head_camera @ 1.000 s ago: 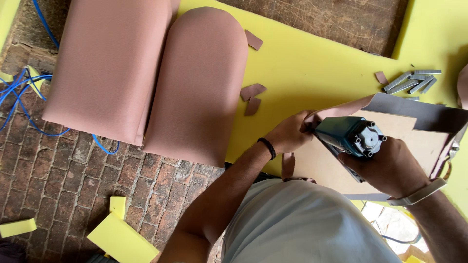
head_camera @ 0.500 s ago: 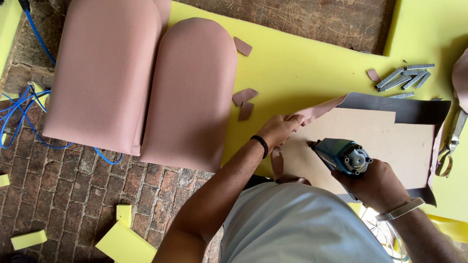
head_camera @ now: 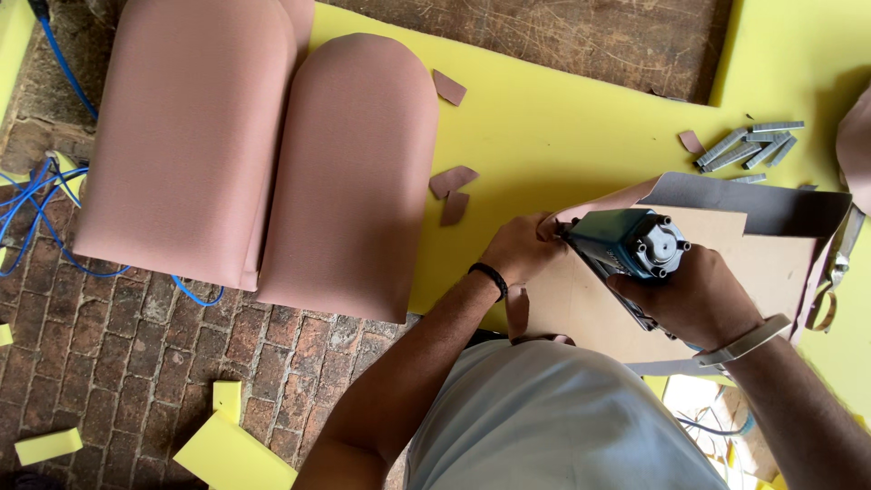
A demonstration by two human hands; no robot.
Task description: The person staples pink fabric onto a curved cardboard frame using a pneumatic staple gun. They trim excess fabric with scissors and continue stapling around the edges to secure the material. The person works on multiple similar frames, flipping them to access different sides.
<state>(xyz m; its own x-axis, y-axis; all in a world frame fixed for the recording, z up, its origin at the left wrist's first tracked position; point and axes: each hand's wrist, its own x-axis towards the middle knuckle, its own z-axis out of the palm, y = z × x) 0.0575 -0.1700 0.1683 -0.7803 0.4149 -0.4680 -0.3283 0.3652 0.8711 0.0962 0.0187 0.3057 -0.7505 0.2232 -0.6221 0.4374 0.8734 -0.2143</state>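
My right hand (head_camera: pixel 694 299) grips a blue-grey staple gun (head_camera: pixel 626 245) whose nose presses at the left edge of a flat brown board (head_camera: pixel 590 304). My left hand (head_camera: pixel 519 251), with a black band on its wrist, pinches pink fabric (head_camera: pixel 603 201) folded over that board edge, right beside the gun's nose. A grey underside of the fabric (head_camera: pixel 753 204) shows along the board's far edge. The board lies on a yellow foam sheet (head_camera: pixel 562 127).
Two rounded pink upholstered cushions (head_camera: pixel 272 154) lie to the left, partly on a brick floor (head_camera: pixel 118 354). Strips of metal staples (head_camera: pixel 739 145) and pink fabric scraps (head_camera: pixel 451 181) rest on the foam. Blue hose (head_camera: pixel 36 209) and yellow foam offcuts (head_camera: pixel 231 454) lie on the bricks.
The staple gun has moved up and left, from the middle of the board to its fabric-wrapped edge next to my left hand. My left hand keeps its pinch on the fabric.
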